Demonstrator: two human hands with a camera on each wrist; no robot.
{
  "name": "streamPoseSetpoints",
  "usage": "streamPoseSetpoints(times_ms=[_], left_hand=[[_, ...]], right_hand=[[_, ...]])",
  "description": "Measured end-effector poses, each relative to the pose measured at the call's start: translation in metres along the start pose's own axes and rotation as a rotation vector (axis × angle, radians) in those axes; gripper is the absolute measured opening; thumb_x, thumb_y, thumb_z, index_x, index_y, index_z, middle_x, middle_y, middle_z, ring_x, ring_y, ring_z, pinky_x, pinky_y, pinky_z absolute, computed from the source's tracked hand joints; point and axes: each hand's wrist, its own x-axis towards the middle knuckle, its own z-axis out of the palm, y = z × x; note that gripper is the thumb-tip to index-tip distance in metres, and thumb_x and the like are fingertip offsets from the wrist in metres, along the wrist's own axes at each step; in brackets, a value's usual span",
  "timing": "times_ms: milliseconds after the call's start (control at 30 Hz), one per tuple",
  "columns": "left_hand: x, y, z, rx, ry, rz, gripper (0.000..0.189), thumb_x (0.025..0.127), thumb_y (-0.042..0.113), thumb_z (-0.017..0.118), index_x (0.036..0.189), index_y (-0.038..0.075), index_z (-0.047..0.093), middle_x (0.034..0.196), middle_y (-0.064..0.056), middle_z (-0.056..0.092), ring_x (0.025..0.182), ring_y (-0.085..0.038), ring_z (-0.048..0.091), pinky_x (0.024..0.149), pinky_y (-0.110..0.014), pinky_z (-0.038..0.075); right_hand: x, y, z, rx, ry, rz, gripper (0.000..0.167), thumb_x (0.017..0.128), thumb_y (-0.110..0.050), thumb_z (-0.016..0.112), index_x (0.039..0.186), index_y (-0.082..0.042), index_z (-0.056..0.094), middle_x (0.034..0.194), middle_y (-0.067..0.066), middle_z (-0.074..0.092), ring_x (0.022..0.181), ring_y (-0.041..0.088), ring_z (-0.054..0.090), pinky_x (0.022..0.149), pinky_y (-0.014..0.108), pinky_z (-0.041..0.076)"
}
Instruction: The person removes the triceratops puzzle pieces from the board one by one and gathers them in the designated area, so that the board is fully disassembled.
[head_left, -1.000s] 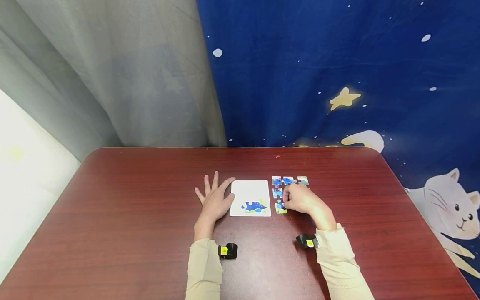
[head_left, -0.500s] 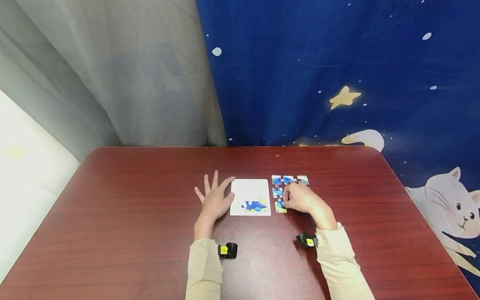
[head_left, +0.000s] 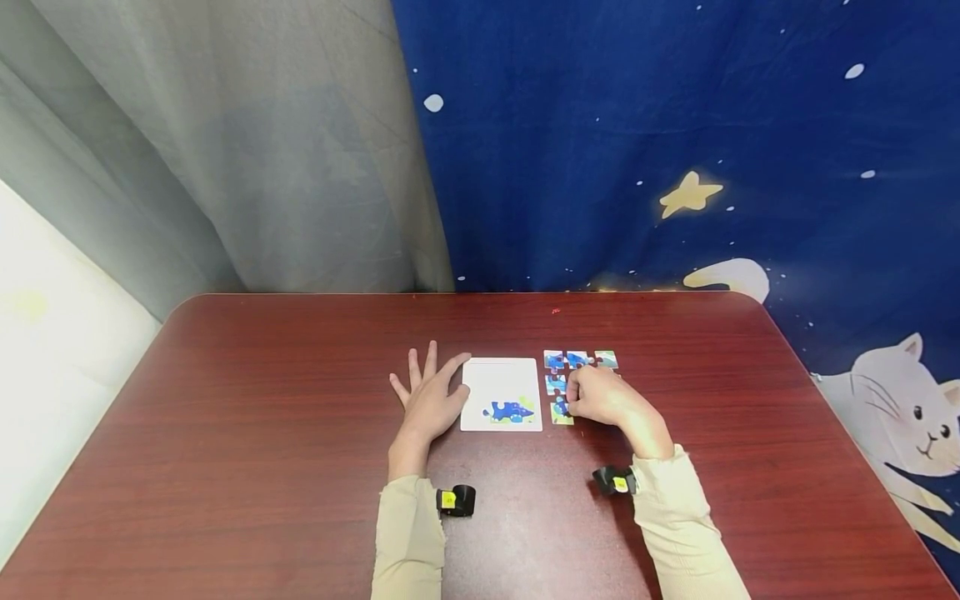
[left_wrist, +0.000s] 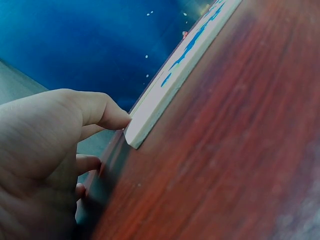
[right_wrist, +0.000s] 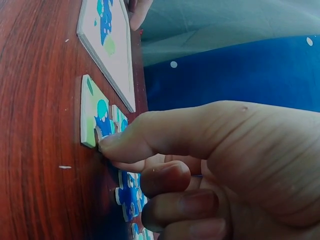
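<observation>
My left hand (head_left: 427,407) rests at the left edge of a white square puzzle board (head_left: 495,379), fingers spread; in the left wrist view a fingertip touches the board's corner (left_wrist: 135,135). Joined blue and green puzzle pieces (head_left: 510,412) lie in the board's lower right part. My right hand (head_left: 603,398) is bent over the loose pieces to the right. Its thumb and index finger pinch the edge of a green and blue puzzle piece (right_wrist: 89,112), which lies flat on the table. The index fingertip is hidden behind the thumb. The other fingers curl inward.
More loose puzzle pieces (head_left: 553,359) lie in rows right of the board, some under my right hand. The red-brown table (head_left: 285,433) extends around them. Behind it hang a grey curtain (head_left: 315,167) and a blue curtain (head_left: 570,167).
</observation>
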Motion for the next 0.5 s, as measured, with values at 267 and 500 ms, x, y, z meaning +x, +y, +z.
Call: streamPoseSetpoints(times_ms=[267, 500], left_hand=[[-0.0009, 0.0006, -0.0009, -0.003, -0.002, 0.002, 0.05, 0.085, 0.021, 0.049, 0.135, 0.027, 0.05, 0.154, -0.014, 0.01, 0.138, -0.035, -0.011, 0.096, -0.063, -0.018], [-0.0012, 0.001, -0.0017, -0.006, -0.001, 0.005, 0.05, 0.085, 0.021, 0.05, 0.135, 0.027, 0.05, 0.154, -0.013, 0.01, 0.138, -0.035, -0.011, 0.097, -0.063, -0.018]], right_hand=[[-0.0007, -0.0005, -0.0018, -0.029, 0.008, -0.015, 0.008, 0.074, -0.006, 0.068, 0.072, -0.009, 0.06, 0.06, -0.003, 0.052, 0.056, 0.012, 0.047, 0.057, 0.029, 0.042], [-0.0002, -0.0006, -0.0007, -0.023, 0.004, -0.031, 0.007, 0.073, -0.004, 0.067, 0.072, -0.008, 0.061, 0.059, -0.003, 0.051, 0.055, 0.012, 0.046, 0.055, 0.028, 0.041]])
